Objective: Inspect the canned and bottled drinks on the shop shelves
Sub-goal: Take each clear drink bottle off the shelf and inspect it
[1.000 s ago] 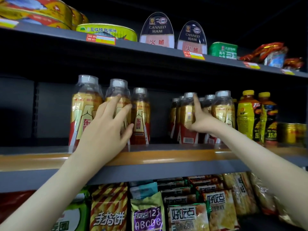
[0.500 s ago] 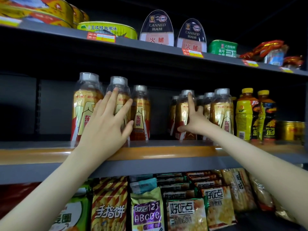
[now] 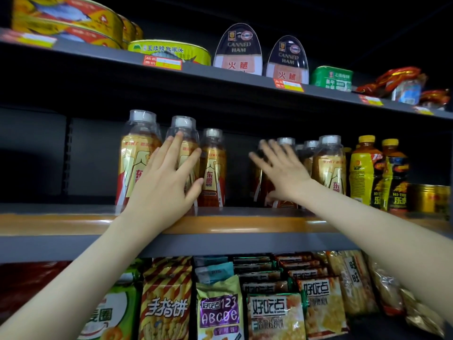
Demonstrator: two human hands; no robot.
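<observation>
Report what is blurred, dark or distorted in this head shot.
Head view: the right hand is smeared by motion blur, its fingers ghosted; the left hand and the bottles beside it are sharp; the wide lens bows the top shelf; the shelf backs are dark.

The middle shelf (image 3: 245,224), grey with an orange front strip, crosses the frame's centre. It carries three gold-labelled bottles (image 3: 137,155) at centre left, a cluster of the same bottles (image 3: 328,165) at centre right, then yellow-capped bottles (image 3: 362,168) and gold cans (image 3: 426,197) at the right edge. The top shelf (image 3: 98,55) holds oval fish tins (image 3: 66,18), two canned ham tins (image 3: 237,50) and a green tin (image 3: 331,78).
</observation>
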